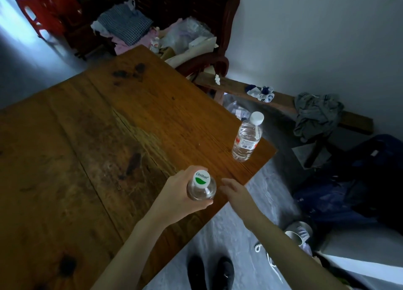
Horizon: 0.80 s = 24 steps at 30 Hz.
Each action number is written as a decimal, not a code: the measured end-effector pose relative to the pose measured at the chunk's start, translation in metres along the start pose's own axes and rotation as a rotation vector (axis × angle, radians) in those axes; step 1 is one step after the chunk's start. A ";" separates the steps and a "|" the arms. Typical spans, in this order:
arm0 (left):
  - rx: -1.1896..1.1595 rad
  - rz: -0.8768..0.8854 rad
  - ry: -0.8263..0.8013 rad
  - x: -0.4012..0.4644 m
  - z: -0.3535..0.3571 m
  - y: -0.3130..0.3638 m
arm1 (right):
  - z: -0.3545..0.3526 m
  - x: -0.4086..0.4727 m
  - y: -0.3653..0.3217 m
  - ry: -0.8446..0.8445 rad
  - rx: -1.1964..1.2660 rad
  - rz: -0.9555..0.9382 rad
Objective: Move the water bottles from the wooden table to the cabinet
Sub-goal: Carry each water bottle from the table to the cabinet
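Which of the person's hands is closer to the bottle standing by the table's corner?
Right. The right hand is empty, just below the standing bottle; the left hand sits farther away, gripping the green-capped bottle.

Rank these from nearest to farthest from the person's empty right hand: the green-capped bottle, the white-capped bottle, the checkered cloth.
1. green-capped bottle, just left of the right hand, gripped by the left hand.
2. white-capped bottle, at the table corner beyond.
3. checkered cloth, far back on the chair.
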<state>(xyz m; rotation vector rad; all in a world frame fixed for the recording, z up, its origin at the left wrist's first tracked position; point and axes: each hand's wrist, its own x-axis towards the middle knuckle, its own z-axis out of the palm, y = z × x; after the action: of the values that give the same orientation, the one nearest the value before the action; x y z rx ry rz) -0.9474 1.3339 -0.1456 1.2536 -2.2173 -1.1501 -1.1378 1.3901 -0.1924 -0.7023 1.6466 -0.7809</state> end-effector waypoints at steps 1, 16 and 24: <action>-0.033 0.017 0.028 -0.002 -0.006 0.006 | -0.002 0.000 -0.002 -0.056 0.223 0.145; -0.171 0.148 0.092 -0.024 -0.055 0.057 | -0.004 -0.033 -0.011 -0.567 0.754 0.312; -0.164 0.197 0.115 -0.039 -0.065 0.068 | 0.004 -0.049 -0.021 -0.559 0.696 0.255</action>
<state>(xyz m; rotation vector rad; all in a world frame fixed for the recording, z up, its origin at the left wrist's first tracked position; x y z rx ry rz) -0.9228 1.3548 -0.0489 0.9855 -2.0635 -1.1279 -1.1235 1.4155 -0.1479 -0.1743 0.8469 -0.8097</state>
